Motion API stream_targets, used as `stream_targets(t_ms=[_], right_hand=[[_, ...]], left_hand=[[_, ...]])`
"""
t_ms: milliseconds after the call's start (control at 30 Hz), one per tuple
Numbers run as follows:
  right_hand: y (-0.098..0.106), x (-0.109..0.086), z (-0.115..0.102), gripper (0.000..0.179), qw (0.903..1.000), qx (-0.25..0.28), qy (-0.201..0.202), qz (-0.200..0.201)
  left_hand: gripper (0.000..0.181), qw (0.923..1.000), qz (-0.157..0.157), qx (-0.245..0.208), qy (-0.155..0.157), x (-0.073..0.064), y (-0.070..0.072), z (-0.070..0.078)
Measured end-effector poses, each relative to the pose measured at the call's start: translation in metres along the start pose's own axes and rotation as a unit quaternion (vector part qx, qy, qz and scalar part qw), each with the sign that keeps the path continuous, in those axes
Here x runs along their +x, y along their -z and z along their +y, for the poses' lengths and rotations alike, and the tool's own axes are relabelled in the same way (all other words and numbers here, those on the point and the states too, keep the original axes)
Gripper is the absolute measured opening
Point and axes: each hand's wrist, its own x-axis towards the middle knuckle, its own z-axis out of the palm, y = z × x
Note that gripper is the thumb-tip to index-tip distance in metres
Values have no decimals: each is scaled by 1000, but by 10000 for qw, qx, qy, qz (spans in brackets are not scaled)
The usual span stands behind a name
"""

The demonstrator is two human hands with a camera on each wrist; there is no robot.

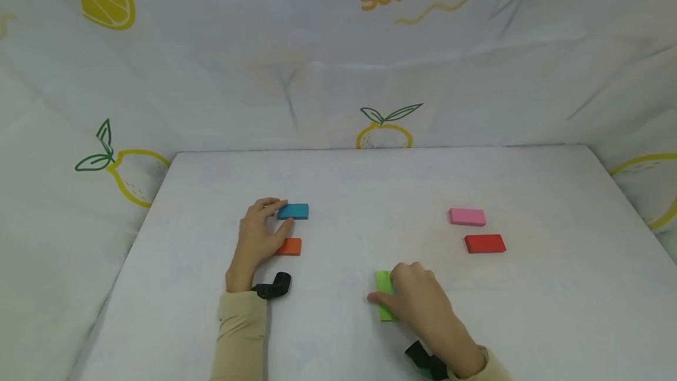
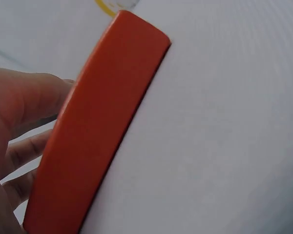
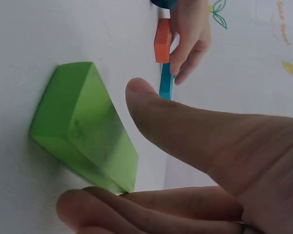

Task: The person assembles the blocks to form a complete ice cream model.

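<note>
My left hand (image 1: 259, 237) reaches over the orange block (image 1: 290, 247) to the left end of the blue block (image 1: 296, 211). Thumb and index finger pinch the blue block across its near and far sides. In the left wrist view the orange block (image 2: 95, 122) covers part of the fingers and hides the blue one. At the front, my right hand (image 1: 423, 298) is around a green block (image 1: 385, 311) lying flat. Its thumb crosses above the block, and in the right wrist view it stands apart from the green block (image 3: 97, 131), with the fingers low beside one end.
To the right on the white table (image 1: 555, 310) lie a pink block (image 1: 467, 217) and, nearer, a red block (image 1: 485, 244). A white cloth (image 1: 238, 99) printed with lemons hangs behind the table and along its sides.
</note>
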Motion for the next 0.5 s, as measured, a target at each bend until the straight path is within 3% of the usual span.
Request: stream_targets(t_ms=[200, 500], right_hand=[[-2, 0, 0, 40, 10000, 67, -9, 44], [-2, 2, -1, 36, 9999, 98, 45, 116]], left_hand=[[44, 9999, -144, 48, 50, 1, -3, 4], [41, 9998, -120, 1, -164, 3, -7, 5]])
